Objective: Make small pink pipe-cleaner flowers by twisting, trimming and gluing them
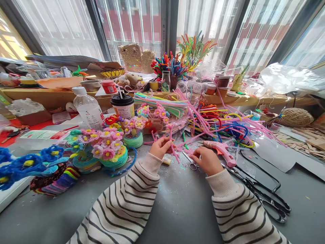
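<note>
My left hand (160, 146) is closed around a pink pipe cleaner piece (173, 146) that stands up from my fingers and bends down toward the grey table (177, 203). My right hand (207, 159) rests on the table with its fingers curled, just right of small scissors (191, 162) and left of a pink glue gun (223, 150). Whether it grips anything is hidden. Both sleeves are striped white and dark.
Finished pipe-cleaner flower pots (109, 145) and blue flowers (27, 164) crowd the left. A heap of coloured pipe cleaners (215, 122) lies behind my hands. Large black scissors (269, 200) lie at right, a lidded cup (123, 105) and plastic bottle (87, 108) behind.
</note>
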A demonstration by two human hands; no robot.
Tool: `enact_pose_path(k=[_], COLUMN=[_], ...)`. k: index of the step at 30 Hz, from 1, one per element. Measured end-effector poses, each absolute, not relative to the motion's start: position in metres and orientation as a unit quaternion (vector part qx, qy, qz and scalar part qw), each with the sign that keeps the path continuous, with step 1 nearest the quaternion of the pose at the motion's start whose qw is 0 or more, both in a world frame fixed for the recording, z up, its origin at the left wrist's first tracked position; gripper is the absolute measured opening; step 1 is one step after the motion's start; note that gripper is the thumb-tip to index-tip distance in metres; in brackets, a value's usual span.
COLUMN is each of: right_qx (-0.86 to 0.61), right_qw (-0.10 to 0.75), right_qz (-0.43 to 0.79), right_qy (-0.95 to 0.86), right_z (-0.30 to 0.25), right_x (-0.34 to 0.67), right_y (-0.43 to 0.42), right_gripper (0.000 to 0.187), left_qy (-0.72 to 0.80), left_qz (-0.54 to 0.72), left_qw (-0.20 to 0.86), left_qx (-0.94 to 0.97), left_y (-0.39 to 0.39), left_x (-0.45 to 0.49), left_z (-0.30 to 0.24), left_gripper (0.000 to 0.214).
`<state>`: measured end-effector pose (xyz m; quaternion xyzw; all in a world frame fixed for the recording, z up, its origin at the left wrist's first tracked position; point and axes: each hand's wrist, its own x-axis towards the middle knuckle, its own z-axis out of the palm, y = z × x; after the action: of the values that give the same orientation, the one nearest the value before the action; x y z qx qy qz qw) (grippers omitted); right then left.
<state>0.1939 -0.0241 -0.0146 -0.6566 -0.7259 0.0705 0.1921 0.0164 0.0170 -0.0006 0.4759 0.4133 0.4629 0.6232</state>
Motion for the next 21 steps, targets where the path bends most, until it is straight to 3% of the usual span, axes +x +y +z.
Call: enact_pose_path(k=[7,16,21], right_qx=[-0.675,-0.711,-0.719], right_qw=[0.032,-0.009,0.008], right_qz=[0.099,0.064,0.056], right_qy=[-0.731,-0.700,-0.693], right_z=[-0.007,-0.010,-0.009], right_x=[0.192,0.174,0.176], right_y=[-0.034,-0.043,-0.042], right_gripper=[0.011,0.020,0.015], left_qy=[0.450,0.430,0.406], left_qz=[0.442,0.450,0.467], left_qw=[0.632,0.636,0.630], left_qx=[0.450,0.456,0.469], left_y=[0.016,0.017,0.018], left_x=[0.018,0.019,0.017], left_z=[0.002,0.000,-0.003], left_gripper=[0.009,0.019,0.026])
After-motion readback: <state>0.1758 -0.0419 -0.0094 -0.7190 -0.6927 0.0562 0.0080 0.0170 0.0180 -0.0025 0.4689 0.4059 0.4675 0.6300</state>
